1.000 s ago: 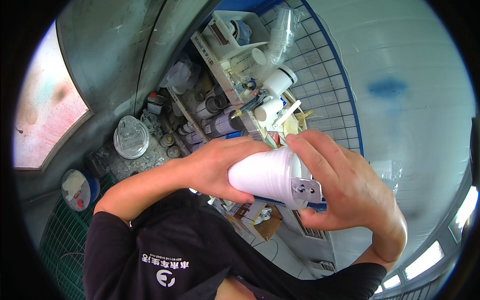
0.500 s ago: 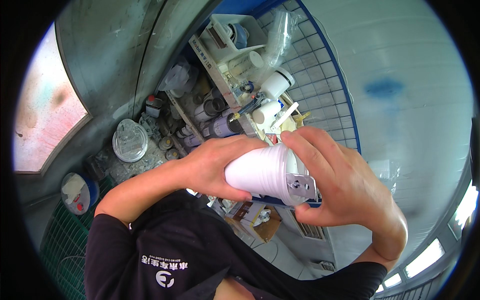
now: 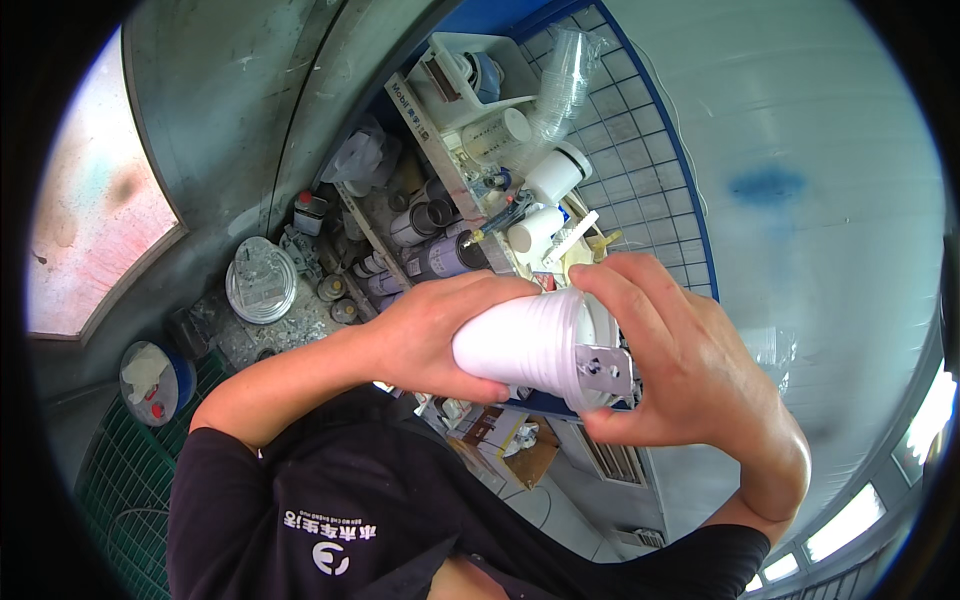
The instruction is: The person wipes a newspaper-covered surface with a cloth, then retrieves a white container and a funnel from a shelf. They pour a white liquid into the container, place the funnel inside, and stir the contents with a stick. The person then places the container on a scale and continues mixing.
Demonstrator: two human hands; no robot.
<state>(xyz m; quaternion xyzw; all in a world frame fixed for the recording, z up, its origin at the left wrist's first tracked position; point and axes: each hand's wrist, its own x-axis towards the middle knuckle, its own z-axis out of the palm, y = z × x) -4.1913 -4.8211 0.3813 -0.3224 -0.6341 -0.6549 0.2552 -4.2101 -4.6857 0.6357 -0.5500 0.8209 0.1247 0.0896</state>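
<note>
A white plastic cup (image 3: 515, 345) with a ribbed rim lies tilted on its side between my hands, its mouth toward the right. My left hand (image 3: 435, 335) wraps round the cup's body, with the thumb and fingers on opposite sides. At the mouth, my right hand (image 3: 680, 365) spans the rim, its fingertips at the upper edge and its thumb at the lower edge. A flat metal strip with holes (image 3: 605, 370) sticks out of the cup below the right palm. What the cup holds deeper inside is hidden.
Beyond my hands, a cluttered shelf (image 3: 440, 150) carries a white bin (image 3: 450, 95), cups and a spray gun (image 3: 505, 215). Paint cans (image 3: 445, 255) lie on the tier below. A round lid (image 3: 262, 282) is at left, above a green mesh (image 3: 120, 510). A cardboard box (image 3: 530, 460) stands below.
Both hands keep their hold on the cup. The right thumb and fingers have shifted very slightly at the rim, and a little more of the cup's mouth shows.
</note>
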